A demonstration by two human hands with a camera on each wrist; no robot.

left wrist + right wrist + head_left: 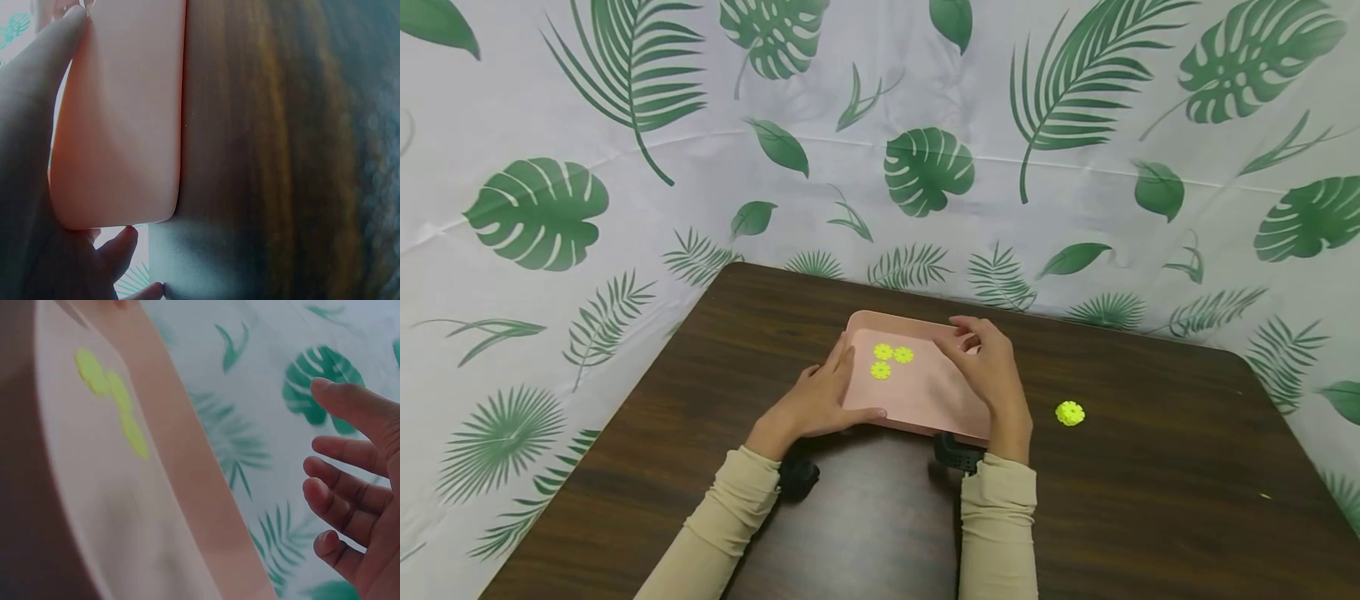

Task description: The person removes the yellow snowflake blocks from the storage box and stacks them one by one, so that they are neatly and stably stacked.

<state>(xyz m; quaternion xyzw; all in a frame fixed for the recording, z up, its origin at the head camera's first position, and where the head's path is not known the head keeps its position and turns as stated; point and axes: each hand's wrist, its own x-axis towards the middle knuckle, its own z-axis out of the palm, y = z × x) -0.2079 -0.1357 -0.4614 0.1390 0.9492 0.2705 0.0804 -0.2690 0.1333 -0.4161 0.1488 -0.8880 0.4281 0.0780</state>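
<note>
A pink tray (925, 392) sits on the table with three yellow-green flower-shaped discs (882, 352) close together on its floor. At its left front corner my left hand (816, 400) holds it, thumb along the front rim and fingers at the left side. The left wrist view shows the thumb (69, 37) along the tray's front wall (125, 125), with fingertips past the end. My right hand (988, 362) is over the tray's right part. In the right wrist view its fingers (337, 494) are loosely bent and apart, holding nothing.
A small pile of the same yellow-green discs (1070, 413) lies on the dark wooden table (1120, 500), right of the tray. A white cloth printed with green leaves (835, 108) hangs behind the table. Black wrist cameras (957, 452) sit under both wrists.
</note>
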